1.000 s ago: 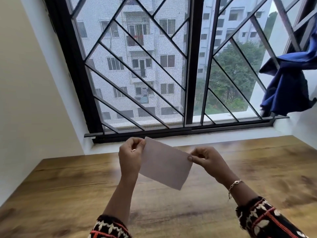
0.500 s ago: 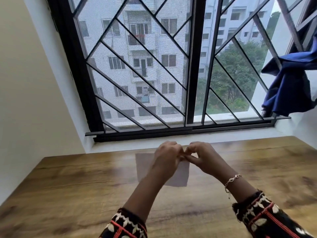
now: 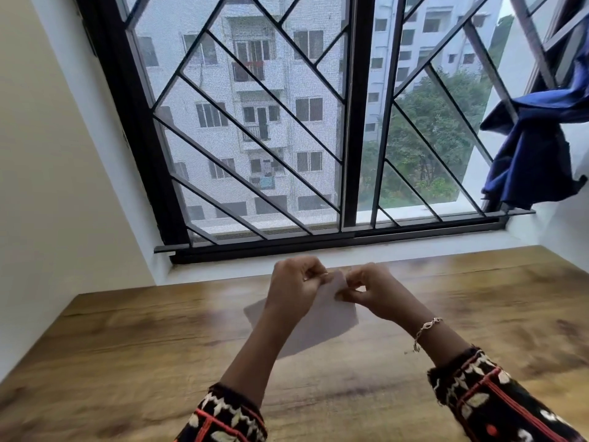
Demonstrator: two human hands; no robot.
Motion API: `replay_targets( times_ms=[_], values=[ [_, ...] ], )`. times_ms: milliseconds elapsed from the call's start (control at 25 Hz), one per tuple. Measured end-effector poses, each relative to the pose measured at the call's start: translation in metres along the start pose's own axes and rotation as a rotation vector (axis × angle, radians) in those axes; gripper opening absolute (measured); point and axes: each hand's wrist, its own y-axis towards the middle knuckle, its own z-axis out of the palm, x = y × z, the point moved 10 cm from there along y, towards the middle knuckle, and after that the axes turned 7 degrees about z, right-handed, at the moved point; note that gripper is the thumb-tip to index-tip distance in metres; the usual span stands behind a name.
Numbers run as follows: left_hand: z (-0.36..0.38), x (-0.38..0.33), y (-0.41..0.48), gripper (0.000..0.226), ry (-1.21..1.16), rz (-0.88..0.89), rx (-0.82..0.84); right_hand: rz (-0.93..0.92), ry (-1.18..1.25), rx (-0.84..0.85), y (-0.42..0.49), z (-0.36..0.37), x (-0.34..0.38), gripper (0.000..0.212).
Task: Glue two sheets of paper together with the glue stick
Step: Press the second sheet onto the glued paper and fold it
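Note:
A pale sheet of paper hangs above the wooden table, blurred and tilted. My left hand pinches its top edge from the left. My right hand pinches the same edge just to the right, fingertips nearly touching the left hand's. Whether this is one sheet or two pressed together cannot be told. No glue stick is in view.
A barred window with a white sill runs along the table's far edge. A blue cloth hangs on the bars at the right. A cream wall stands at the left.
My hands, first apart at the paper's two sides, came together at its top edge. The paper now hangs lower and more tilted.

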Motion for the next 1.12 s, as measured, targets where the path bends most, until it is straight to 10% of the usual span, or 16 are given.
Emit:
replay_targets(
  times_ms=[560,720,880,1120],
  values=[
    [-0.025,0.06,-0.024,0.024,-0.433,-0.276,-0.338,0.139,0.175,-0.119,-0.014,-0.009,-0.029,0.019],
    [-0.045,0.024,-0.028,0.016,0.09,0.017,-0.408,0.053,-0.079,-0.117,-0.005,-0.01,-0.009,0.011],
    [0.003,-0.02,-0.013,0.025,0.44,0.362,-0.004,-0.072,-0.296,-0.083,0.002,0.0,0.016,0.011],
    [0.014,0.0,-0.002,0.018,0.353,0.185,0.196,-0.124,-0.1,-0.101,0.002,-0.008,0.028,0.006]
  ],
)
